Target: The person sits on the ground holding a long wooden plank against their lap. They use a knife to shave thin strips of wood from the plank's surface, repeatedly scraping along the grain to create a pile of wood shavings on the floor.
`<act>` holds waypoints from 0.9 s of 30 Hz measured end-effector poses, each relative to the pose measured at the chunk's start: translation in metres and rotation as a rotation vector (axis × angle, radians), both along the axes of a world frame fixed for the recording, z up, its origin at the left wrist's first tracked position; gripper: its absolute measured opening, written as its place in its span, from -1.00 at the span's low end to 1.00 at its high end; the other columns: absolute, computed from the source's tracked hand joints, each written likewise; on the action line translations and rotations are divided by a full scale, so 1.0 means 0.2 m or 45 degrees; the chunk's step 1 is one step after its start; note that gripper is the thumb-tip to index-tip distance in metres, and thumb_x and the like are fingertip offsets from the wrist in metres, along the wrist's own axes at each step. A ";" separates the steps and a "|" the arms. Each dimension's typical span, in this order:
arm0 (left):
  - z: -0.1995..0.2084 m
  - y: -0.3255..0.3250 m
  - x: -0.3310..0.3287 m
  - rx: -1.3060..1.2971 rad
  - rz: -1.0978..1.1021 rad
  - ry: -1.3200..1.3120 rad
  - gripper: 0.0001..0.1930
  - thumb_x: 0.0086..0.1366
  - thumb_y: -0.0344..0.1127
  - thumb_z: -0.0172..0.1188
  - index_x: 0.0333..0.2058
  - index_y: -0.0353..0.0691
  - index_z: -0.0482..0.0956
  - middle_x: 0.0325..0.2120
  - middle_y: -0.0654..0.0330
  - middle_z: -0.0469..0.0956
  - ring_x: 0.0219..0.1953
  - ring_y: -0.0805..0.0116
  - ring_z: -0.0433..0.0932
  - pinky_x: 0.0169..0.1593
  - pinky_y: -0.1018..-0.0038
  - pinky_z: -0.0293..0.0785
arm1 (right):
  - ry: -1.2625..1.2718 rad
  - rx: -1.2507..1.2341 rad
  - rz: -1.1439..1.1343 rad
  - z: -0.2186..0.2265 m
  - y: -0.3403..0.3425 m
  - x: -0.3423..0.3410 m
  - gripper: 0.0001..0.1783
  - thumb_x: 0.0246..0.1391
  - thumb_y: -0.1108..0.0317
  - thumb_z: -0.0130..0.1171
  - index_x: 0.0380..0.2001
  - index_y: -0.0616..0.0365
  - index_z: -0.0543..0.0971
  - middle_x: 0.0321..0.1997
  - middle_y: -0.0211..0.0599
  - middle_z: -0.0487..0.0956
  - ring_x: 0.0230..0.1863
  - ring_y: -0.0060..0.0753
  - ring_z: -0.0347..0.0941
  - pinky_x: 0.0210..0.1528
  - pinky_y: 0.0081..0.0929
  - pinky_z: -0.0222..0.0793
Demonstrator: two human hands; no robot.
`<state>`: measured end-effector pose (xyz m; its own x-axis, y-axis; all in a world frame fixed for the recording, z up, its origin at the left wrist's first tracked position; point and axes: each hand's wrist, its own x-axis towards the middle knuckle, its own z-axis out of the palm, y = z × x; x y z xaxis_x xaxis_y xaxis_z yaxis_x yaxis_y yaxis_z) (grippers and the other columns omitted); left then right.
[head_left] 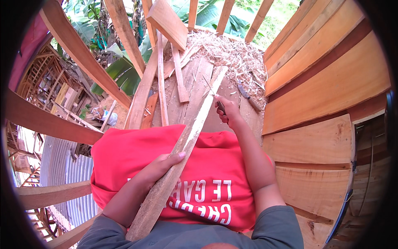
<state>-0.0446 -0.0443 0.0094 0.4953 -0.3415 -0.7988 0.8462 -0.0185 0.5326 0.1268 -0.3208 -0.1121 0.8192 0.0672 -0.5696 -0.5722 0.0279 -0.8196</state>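
A long wooden strip (191,135) slants from my chest out over my lap toward the far floor, its upper edge pale from cutting. My left hand (166,162) is wrapped around the strip near its middle, thumb on top. Toward the far end, my right hand (228,110) is closed around the dark handle of a knife (209,86). The knife's thin blade points forward and left, across the strip; whether its edge is biting into the wood I cannot tell. A red cloth (224,166) with white print covers my lap under the strip.
Curly wood shavings (236,54) heap on the plank floor (192,79). A second knife (249,98) lies beside them on the right. Loose wood pieces (179,76) and a thick board (168,25) are at the far left. Slatted railings (83,54) and plank walls (327,79) enclose me.
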 end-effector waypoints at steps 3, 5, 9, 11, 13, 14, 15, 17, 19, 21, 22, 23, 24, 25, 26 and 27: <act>-0.01 0.00 0.00 -0.017 -0.014 -0.011 -0.42 0.29 0.19 0.22 -0.10 -0.30 0.49 -0.50 0.24 0.51 -0.61 0.54 0.54 -0.59 0.64 0.50 | 0.181 0.319 -0.027 0.01 -0.05 0.01 -0.55 0.21 -0.17 0.10 -0.47 -0.03 0.43 -0.76 -0.55 0.24 -0.83 -0.64 0.02 -0.77 -0.55 -0.17; -0.01 -0.01 0.00 -0.004 -0.016 -0.019 -0.42 0.30 0.19 0.22 -0.10 -0.31 0.47 -0.51 0.22 0.49 -0.61 0.48 0.55 -0.61 0.55 0.51 | 0.214 0.449 -0.125 0.01 -0.08 0.01 -0.55 0.21 -0.19 0.08 -0.47 -0.05 0.42 -0.76 -0.57 0.23 -0.83 -0.63 0.00 -0.77 -0.56 -0.18; -0.01 0.00 -0.01 0.011 0.011 -0.029 -0.42 0.30 0.19 0.21 -0.11 -0.31 0.47 -0.52 0.21 0.48 -0.61 0.46 0.56 -0.61 0.53 0.52 | -0.095 0.337 -0.409 0.02 -0.19 0.03 -0.58 0.24 -0.12 0.12 -0.46 -0.03 0.46 -0.74 -0.60 0.26 -0.83 -0.66 0.02 -0.77 -0.56 -0.16; -0.02 0.00 -0.01 0.006 -0.009 -0.029 -0.41 0.30 0.20 0.21 -0.10 -0.31 0.47 -0.52 0.21 0.48 -0.60 0.47 0.56 -0.60 0.54 0.53 | -0.309 0.018 -0.453 -0.05 -0.22 0.06 -0.60 0.24 -0.06 0.18 -0.48 0.00 0.49 -0.73 -0.60 0.28 -0.83 -0.70 0.04 -0.78 -0.55 -0.14; -0.01 0.00 -0.01 0.004 -0.014 -0.027 -0.40 0.29 0.22 0.21 -0.10 -0.31 0.47 -0.51 0.22 0.49 -0.60 0.49 0.55 -0.60 0.57 0.52 | -0.473 -0.124 -0.535 -0.08 -0.23 0.06 -0.61 0.20 0.01 0.28 -0.51 0.08 0.57 -0.71 -0.58 0.34 -0.77 -0.75 0.13 -0.73 -0.54 -0.01; 0.01 -0.01 -0.01 0.003 -0.012 -0.027 -0.39 0.28 0.23 0.22 -0.11 -0.31 0.48 -0.50 0.22 0.49 -0.61 0.51 0.54 -0.60 0.59 0.51 | -0.601 -0.246 -0.595 -0.10 -0.24 0.07 -0.59 0.21 -0.01 0.28 -0.51 0.10 0.58 -0.70 -0.57 0.37 -0.74 -0.73 0.18 -0.69 -0.55 0.05; 0.02 -0.02 -0.01 0.001 -0.008 -0.026 -0.38 0.27 0.24 0.22 -0.11 -0.31 0.48 -0.49 0.23 0.50 -0.61 0.53 0.53 -0.61 0.61 0.49 | -0.728 -0.368 -0.652 -0.10 -0.24 0.09 -0.57 0.21 -0.02 0.27 -0.51 0.12 0.60 -0.69 -0.55 0.40 -0.71 -0.72 0.24 -0.65 -0.57 0.10; 0.03 -0.02 -0.02 0.016 0.000 -0.032 -0.38 0.27 0.23 0.23 -0.10 -0.31 0.47 -0.49 0.24 0.49 -0.62 0.53 0.53 -0.62 0.62 0.50 | -0.883 -0.589 -0.751 -0.09 -0.28 0.12 -0.54 0.20 -0.04 0.28 -0.52 0.17 0.62 -0.67 -0.51 0.46 -0.64 -0.64 0.34 -0.57 -0.54 0.21; 0.02 -0.02 -0.02 0.028 0.004 -0.037 -0.36 0.27 0.22 0.22 -0.06 -0.33 0.46 -0.46 0.21 0.50 -0.59 0.51 0.55 -0.59 0.59 0.52 | -0.935 -0.779 -0.825 -0.04 -0.38 0.15 -0.52 0.17 -0.05 0.31 -0.52 0.20 0.65 -0.65 -0.47 0.53 -0.58 -0.52 0.44 -0.47 -0.46 0.32; 0.02 0.00 -0.02 0.027 -0.014 -0.041 -0.34 0.29 0.21 0.21 0.00 -0.36 0.46 -0.41 0.15 0.52 -0.53 0.47 0.57 -0.55 0.54 0.55 | -0.885 -1.177 -0.901 0.02 -0.47 0.17 -0.58 0.14 -0.03 0.31 -0.49 0.14 0.68 -0.64 -0.34 0.57 -0.57 -0.31 0.49 -0.43 -0.31 0.39; 0.02 0.00 -0.02 0.036 -0.014 -0.040 -0.33 0.29 0.21 0.21 0.01 -0.37 0.45 -0.40 0.14 0.52 -0.52 0.47 0.58 -0.54 0.54 0.55 | -0.855 -1.374 -0.930 0.04 -0.51 0.18 -0.60 0.13 -0.03 0.32 -0.48 0.11 0.69 -0.64 -0.27 0.59 -0.56 -0.21 0.52 -0.41 -0.23 0.42; 0.02 0.00 -0.02 0.046 -0.013 -0.038 -0.31 0.29 0.22 0.21 0.03 -0.38 0.45 -0.39 0.13 0.53 -0.51 0.47 0.58 -0.53 0.54 0.55 | -0.801 -1.489 -0.849 0.06 -0.55 0.17 -0.66 0.12 0.01 0.31 -0.42 0.08 0.70 -0.56 -0.21 0.61 -0.50 -0.13 0.54 -0.35 -0.18 0.44; 0.02 0.00 -0.02 0.053 -0.018 -0.037 -0.30 0.28 0.22 0.21 0.04 -0.39 0.44 -0.38 0.12 0.53 -0.50 0.47 0.58 -0.52 0.54 0.56 | -0.743 -1.605 -0.771 0.08 -0.60 0.16 -0.70 0.12 0.04 0.30 -0.37 0.05 0.71 -0.49 -0.15 0.64 -0.43 -0.05 0.57 -0.30 -0.13 0.46; 0.03 0.00 -0.02 0.049 -0.017 -0.038 -0.29 0.28 0.23 0.21 0.05 -0.39 0.44 -0.38 0.12 0.53 -0.50 0.47 0.58 -0.52 0.54 0.56 | -0.681 -1.715 -0.693 0.09 -0.64 0.15 -0.74 0.12 0.08 0.29 -0.32 0.02 0.72 -0.42 -0.08 0.66 -0.36 0.03 0.59 -0.25 -0.09 0.47; 0.03 -0.01 -0.01 0.045 -0.016 -0.038 -0.28 0.28 0.23 0.20 0.06 -0.40 0.43 -0.37 0.11 0.53 -0.50 0.46 0.58 -0.52 0.55 0.56 | -0.710 -1.813 -0.677 0.06 -0.69 0.16 -0.76 0.11 0.13 0.29 -0.26 0.03 0.70 -0.34 -0.07 0.66 -0.29 0.03 0.59 -0.22 -0.09 0.48; 0.04 -0.02 -0.01 0.037 -0.029 -0.040 -0.27 0.28 0.23 0.20 0.08 -0.41 0.43 -0.36 0.11 0.54 -0.51 0.46 0.58 -0.51 0.55 0.56 | -0.730 -1.919 -0.672 0.00 -0.76 0.18 -0.76 0.10 0.18 0.28 -0.21 0.03 0.68 -0.27 -0.05 0.65 -0.22 0.03 0.59 -0.19 -0.10 0.48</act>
<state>-0.0463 -0.0487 0.0171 0.5124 -0.3303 -0.7927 0.8283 -0.0535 0.5577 0.1625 -0.4731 -0.1117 0.6820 -0.5453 0.4874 -0.3986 -0.8358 -0.3775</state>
